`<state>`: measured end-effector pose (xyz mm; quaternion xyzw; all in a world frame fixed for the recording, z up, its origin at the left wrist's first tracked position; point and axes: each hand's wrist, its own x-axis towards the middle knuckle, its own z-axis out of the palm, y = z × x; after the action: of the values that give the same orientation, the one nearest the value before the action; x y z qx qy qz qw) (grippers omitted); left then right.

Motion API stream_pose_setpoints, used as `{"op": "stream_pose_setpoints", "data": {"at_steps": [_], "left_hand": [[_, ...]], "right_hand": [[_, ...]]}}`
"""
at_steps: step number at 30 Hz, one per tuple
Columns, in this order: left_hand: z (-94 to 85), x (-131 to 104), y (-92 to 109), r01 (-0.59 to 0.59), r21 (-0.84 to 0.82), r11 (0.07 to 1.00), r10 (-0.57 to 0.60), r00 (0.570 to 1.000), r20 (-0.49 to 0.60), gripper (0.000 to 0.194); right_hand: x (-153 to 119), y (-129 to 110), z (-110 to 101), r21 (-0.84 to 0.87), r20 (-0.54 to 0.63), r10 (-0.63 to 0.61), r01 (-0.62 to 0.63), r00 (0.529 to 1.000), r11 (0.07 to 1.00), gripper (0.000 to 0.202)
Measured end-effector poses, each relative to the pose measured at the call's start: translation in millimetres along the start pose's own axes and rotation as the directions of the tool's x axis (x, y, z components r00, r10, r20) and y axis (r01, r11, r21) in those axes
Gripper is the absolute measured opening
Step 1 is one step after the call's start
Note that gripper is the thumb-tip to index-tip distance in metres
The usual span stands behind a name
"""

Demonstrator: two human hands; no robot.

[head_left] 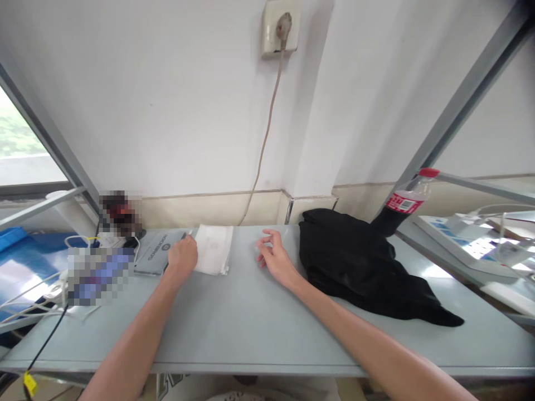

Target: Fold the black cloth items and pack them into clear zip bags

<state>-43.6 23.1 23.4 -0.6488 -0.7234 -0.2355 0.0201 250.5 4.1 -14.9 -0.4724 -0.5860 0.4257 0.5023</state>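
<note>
My left hand (183,257) is closed at the right edge of a grey printed pouch (156,255), beside a white zip pouch (213,249) that lies flat on the grey table (251,323). What its fingers hold, if anything, is hidden. To the right of the white pouch, my right hand (273,257) rests on its side on the table, fingers loosely curled and apart, holding nothing. A black cloth (355,267) lies crumpled just right of it.
A cola bottle (403,203) with a red cap stands tilted in view behind the cloth. Cables and a blurred blue item (100,275) lie at the left. A cord (270,122) hangs from a wall socket (270,30). Metal posts rise at both sides.
</note>
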Motion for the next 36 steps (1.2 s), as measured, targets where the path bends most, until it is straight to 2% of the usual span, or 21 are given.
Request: {"op": "stream_pose_setpoints", "data": {"at_steps": [5, 7, 10, 11, 13, 17, 20, 22, 25, 27, 28, 29, 30, 32, 33, 34, 35, 36], "left_hand": [[-32.9, 13, -20, 0.086, 0.204, 0.975, -0.075, 0.995, -0.059, 0.035], [-40.9, 18, -32, 0.202, 0.277, 0.939, -0.194, 0.979, -0.057, 0.05], [-40.7, 22, -44, 0.339, 0.338, 0.878, -0.367, 0.93, 0.021, 0.072], [-38.8, 22, -46, 0.341, 0.348, 0.873, -0.373, 0.927, 0.026, 0.074], [-35.2, 22, -45, 0.312, 0.378, 0.872, -0.326, 0.945, -0.029, 0.069], [-40.3, 21, -35, 0.251, 0.407, 0.878, -0.224, 0.968, -0.114, 0.048], [-56.3, 20, -27, 0.227, 0.355, 0.907, -0.187, 0.972, -0.145, 0.036], [-70.7, 19, -21, 0.232, 0.282, 0.931, -0.168, 0.958, -0.232, 0.034], [-92.9, 21, -13, 0.231, 0.07, 0.97, -0.178, 0.88, -0.44, 0.036], [-102.7, 23, -5, 0.126, -0.176, 0.976, -0.201, 0.83, -0.521, 0.042], [-104.6, 24, 0, 0.052, -0.339, 0.939, -0.229, 0.831, -0.507, 0.047], [-104.0, 24, 6, -0.015, -0.514, 0.858, -0.253, 0.858, -0.447, 0.051], [-100.6, 23, 13, -0.035, -0.682, 0.73, -0.267, 0.904, -0.333, 0.054], [-86.2, 15, 30, 0.072, -0.881, 0.469, -0.185, 0.983, -0.018, 0.052], [-76.1, 9, 39, 0.16, -0.904, 0.395, -0.104, 0.986, 0.129, 0.049], [-65.0, 1, 48, 0.242, -0.901, 0.361, -0.036, 0.969, 0.246, 0.047], [-53.5, -8, 56, 0.319, -0.878, 0.358, 0.02, 0.937, 0.349, 0.046], [-42.4, -17, 63, 0.363, -0.856, 0.369, 0.048, 0.912, 0.408, 0.047]], "right_hand": [[-3, -3, 0, -0.021, 0.021, -0.01, 0.01, 1.0, 1.0, 0.046], [-4, -4, 0, -0.036, 0.033, -0.013, 0.014, 0.999, 0.999, 0.044], [-5, -5, 1, -0.066, 0.051, -0.013, 0.016, 0.999, 0.998, 0.043], [-6, -5, 1, -0.077, 0.055, -0.012, 0.017, 0.998, 0.997, 0.042], [-6, -4, 1, -0.092, 0.061, -0.009, 0.015, 0.998, 0.996, 0.041], [-4, -2, 1, -0.087, 0.078, -0.002, 0.008, 0.997, 0.996, 0.04], [-4, -3, 2, -0.073, 0.091, -0.002, 0.008, 0.996, 0.997, 0.039], [-5, -5, 2, -0.06, 0.094, -0.003, 0.009, 0.996, 0.998, 0.038], [-5, -6, 3, -0.033, 0.111, -0.002, 0.005, 0.994, 0.999, 0.038], [-5, -8, 3, -0.01, 0.119, -0.008, 0.009, 0.993, 1.0, 0.038], [-6, -9, 4, 0.01, 0.121, -0.013, 0.012, 0.993, 1.0, 0.039], [-6, -11, 4, 0.037, 0.123, -0.019, 0.014, 0.992, 0.999, 0.039], [-7, -13, 4, 0.071, 0.13, -0.025, 0.016, 0.991, 0.997, 0.039], [-8, -18, 3, 0.158, 0.158, -0.024, -0.002, 0.987, 0.987, 0.044], [-8, -21, 3, 0.206, 0.172, -0.015, -0.021, 0.985, 0.978, 0.048], [-9, -24, 2, 0.251, 0.182, -0.001, -0.045, 0.983, 0.967, 0.051], [-9, -25, 2, 0.284, 0.179, 0.017, -0.069, 0.984, 0.956, 0.054], [-8, -26, 1, 0.295, 0.162, 0.036, -0.083, 0.986, 0.952, 0.054]]}}
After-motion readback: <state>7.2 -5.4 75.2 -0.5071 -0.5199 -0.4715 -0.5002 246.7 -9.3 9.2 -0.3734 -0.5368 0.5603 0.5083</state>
